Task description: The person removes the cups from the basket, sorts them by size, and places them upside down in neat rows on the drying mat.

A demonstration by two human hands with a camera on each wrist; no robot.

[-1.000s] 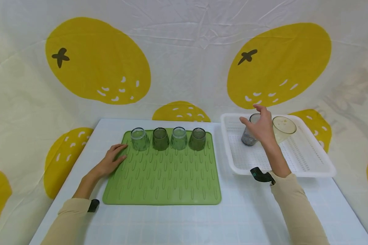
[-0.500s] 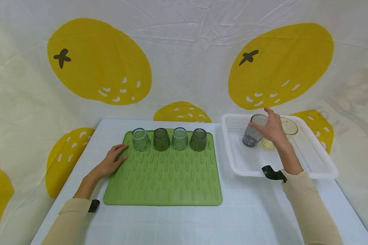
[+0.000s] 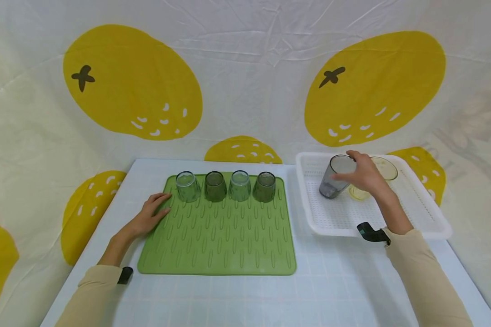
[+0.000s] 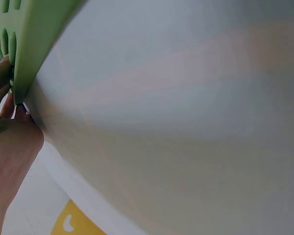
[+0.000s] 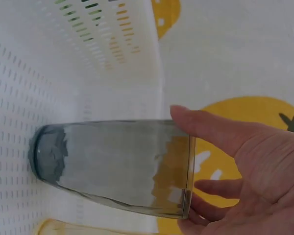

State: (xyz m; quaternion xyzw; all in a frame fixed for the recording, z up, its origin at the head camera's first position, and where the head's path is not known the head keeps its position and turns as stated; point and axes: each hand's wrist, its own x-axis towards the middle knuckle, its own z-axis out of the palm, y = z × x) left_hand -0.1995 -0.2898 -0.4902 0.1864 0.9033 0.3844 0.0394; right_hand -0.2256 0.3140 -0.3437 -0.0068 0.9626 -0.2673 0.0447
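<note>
My right hand (image 3: pixel 366 173) grips a tall, clear grey drinking glass (image 3: pixel 331 181) near its rim. Thumb and fingers lie on opposite sides of it in the right wrist view. The glass (image 5: pixel 112 166) leans slightly and its base is low in the white perforated basket (image 3: pixel 311 222). Beside it stands a pale yellow glass (image 3: pixel 386 169), partly hidden by the hand. My left hand (image 3: pixel 147 215) rests with relaxed fingers at the left edge of the green ridged mat (image 3: pixel 217 240); the left wrist view shows only part of this contact.
Several short tumblers stand in a row along the mat's back edge, among them a greenish tumbler (image 3: pixel 187 187) and a dark tumbler (image 3: pixel 264 187). The basket is to the right of the mat on a pale table (image 3: pixel 229 299). A fruit-print cloth (image 3: pixel 253 91) hangs behind.
My right hand has closed around the grey glass, having hovered over it a second ago. The glass now leans a little and has shifted slightly left. The left hand stays put.
</note>
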